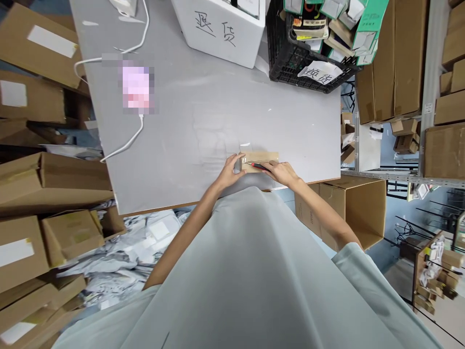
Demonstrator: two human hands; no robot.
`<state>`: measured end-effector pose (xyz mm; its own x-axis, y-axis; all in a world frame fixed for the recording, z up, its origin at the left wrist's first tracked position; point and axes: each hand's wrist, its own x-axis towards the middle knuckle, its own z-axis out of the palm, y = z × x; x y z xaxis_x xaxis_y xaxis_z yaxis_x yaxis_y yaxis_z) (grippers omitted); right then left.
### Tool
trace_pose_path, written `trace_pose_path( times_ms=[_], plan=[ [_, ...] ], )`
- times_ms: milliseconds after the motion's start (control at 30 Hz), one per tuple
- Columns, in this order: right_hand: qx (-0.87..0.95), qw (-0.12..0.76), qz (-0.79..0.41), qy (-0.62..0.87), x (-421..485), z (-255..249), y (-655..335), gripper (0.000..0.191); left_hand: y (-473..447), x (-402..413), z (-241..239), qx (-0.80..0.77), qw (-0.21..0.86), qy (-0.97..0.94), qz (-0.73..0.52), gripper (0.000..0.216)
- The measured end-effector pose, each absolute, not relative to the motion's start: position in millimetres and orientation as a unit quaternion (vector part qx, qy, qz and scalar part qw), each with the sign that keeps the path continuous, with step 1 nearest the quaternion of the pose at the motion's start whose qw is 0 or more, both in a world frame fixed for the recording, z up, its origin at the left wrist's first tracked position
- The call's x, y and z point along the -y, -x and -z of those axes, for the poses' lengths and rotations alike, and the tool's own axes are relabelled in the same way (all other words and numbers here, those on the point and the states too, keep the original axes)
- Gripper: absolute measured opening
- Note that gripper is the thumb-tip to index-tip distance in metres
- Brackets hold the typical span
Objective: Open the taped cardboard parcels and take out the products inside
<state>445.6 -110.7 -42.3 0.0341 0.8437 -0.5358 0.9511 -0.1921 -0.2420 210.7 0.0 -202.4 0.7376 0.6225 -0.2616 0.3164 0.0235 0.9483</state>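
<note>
A small brown cardboard box (269, 156) lies near the front edge of the table. My left hand (230, 172) grips its left end, thumb and fingers at opposite corners. In my right hand (283, 173) is a red and black box cutter (258, 166), its tip pointing left over the top of the box. Clear tape seems to shine at the box's left end, close to that tip. The right fingers partly cover the cutter's handle and the box's near right corner.
On the grey table (174, 121), a white foam bin (221, 29) and a black crate (286, 60) of books stand at the back. A blurred-out device (136, 87) with white cables lies left. Cartons (72, 179) crowd the left; an open carton (363, 208) sits right.
</note>
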Motion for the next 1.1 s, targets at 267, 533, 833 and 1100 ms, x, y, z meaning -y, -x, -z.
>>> trace_pose_path(
  times_ms=[267,533,833,1100],
  plan=[
    [-0.678,0.226,0.245,-0.655,88.3,32.1,-442.1,0.052,-211.9,-1.8,207.2,-0.320,0.635,-0.687,-0.151,0.078],
    [-0.371,-0.168,0.217,-0.887,147.1,91.5,-514.3,0.042,-215.9,-1.2,213.8,-0.328,0.648,-0.668,-0.163,0.081],
    [-0.204,-0.233,0.223,-0.924,196.4,158.2,-532.1,0.039,-223.4,5.4,223.6,-0.355,0.686,-0.612,-0.170,0.101],
    [-0.324,-0.384,0.410,-0.761,157.6,178.8,-493.7,0.074,-239.0,-14.8,212.9,-0.455,0.705,-0.505,-0.202,0.124]
  ],
)
